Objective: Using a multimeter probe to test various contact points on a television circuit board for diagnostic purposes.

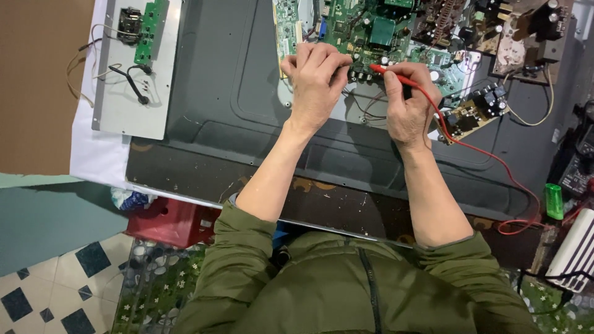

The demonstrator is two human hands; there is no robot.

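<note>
Red probe (396, 77) | slim plastic, right hand (408, 108) fingers pinching it | left hand (317, 77) fingers pressed together on green circuit board (371, 31)

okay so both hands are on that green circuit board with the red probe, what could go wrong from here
The red probe in the right hand sits among tightly packed parts on the green circuit board; a slip might bridge two contacts. The red wire trails past the right forearm and could snag. The left hand rests near bare components.
</note>
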